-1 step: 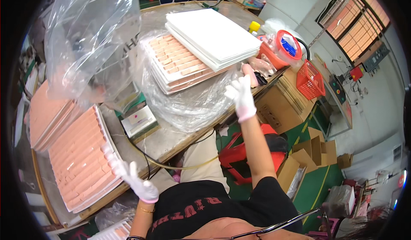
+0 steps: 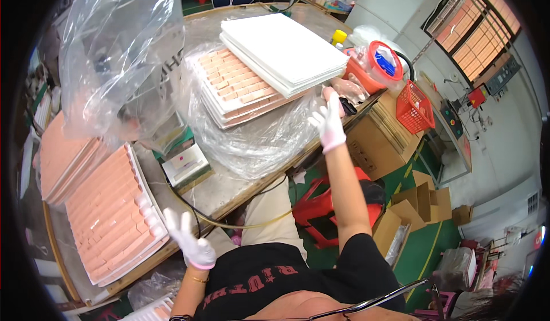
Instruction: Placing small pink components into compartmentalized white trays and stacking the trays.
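Observation:
My left hand, in a white glove, hovers at the right edge of a white tray filled with rows of peach-coloured pieces. Its fingers are apart and hold nothing. My right hand, gloved the same way, is raised over the table's front edge with fingers spread and nothing in it. Beyond its fingertips lie a pink object and a small black item. Ahead, a stack of white boards rests partly over trays of peach pieces on crumpled clear plastic.
A large clear plastic bag stands at the back left, beside stacked peach sheets. A small white box sits on the table. To the right are a red tub, a red basket and cardboard boxes.
My left hand has drawn back from the tray toward me and to the right, uncovering its white-tipped edge. The right hand has shifted slightly right.

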Demonstrator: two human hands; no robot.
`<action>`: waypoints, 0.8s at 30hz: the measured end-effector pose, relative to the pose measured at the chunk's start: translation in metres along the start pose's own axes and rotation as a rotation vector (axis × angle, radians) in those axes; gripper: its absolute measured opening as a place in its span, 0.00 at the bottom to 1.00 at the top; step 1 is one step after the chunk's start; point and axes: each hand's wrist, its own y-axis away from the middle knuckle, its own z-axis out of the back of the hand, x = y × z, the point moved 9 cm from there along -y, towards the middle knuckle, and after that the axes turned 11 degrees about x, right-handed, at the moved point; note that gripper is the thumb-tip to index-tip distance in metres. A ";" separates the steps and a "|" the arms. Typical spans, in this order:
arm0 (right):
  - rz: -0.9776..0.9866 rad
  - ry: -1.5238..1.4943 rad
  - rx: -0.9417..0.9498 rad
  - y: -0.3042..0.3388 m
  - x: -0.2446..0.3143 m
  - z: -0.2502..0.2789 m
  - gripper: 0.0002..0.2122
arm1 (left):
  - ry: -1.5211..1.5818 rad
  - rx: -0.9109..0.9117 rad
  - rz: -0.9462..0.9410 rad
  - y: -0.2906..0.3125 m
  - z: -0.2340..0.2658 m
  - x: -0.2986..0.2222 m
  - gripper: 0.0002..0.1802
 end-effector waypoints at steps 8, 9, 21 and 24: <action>-0.292 0.167 -0.212 -0.125 -0.012 0.024 0.39 | -0.011 0.232 -0.113 -0.027 -0.086 -0.002 0.31; -0.296 0.123 -0.147 -0.141 -0.022 0.034 0.37 | 0.003 0.238 -0.086 -0.028 -0.092 0.000 0.30; 0.199 -0.281 -0.213 -0.153 -0.055 0.070 0.25 | -0.053 0.251 -0.157 -0.024 -0.112 -0.009 0.30; 0.349 -0.623 -0.068 -0.127 -0.046 0.075 0.20 | -0.082 0.275 -0.187 -0.025 -0.119 -0.015 0.30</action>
